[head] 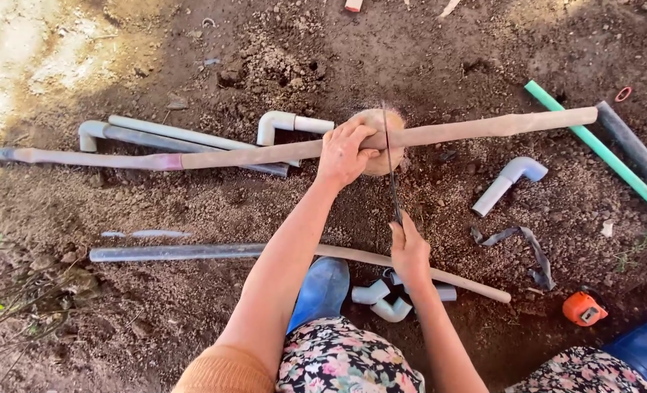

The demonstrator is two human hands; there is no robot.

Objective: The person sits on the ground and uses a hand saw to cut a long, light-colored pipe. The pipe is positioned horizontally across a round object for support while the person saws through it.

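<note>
**dirtplumber:** Going left to right. Far left on the bare soil there's a bundle of grey pipes (192,138) with an elbow on the end, then a white elbow fitting (283,124) just past them. Running over all that is the long dusty pipe (251,154), lying almost dead level across the frame, its right end tipped slightly up. It sits on a round wooden block (376,145) about mid-frame.

**pvc_pete:** Where are the hands in this?

**dirtplumber:** The left hand (345,151) is clamped down on the long dusty pipe right at the block, fingers wrapped over the top, pinning it. The right hand (409,247) is closer to the body, closed around the handle end of a thin saw blade (390,167). The blade runs away from the person, crossing the pipe at roughly a right angle, just to the right of the left hand.

**pvc_pete:** So pipe axis goes side to side, blade goes front to back?

**dirtplumber:** Yep. Nearer the body there's a second pipe (214,252) on the ground, a blue boot (323,287), and some loose fittings (382,300). Further right: another elbow piece (509,182), a green pipe (593,149) beside a dark pipe (640,153), and an orange tape measure (583,308).
</note>
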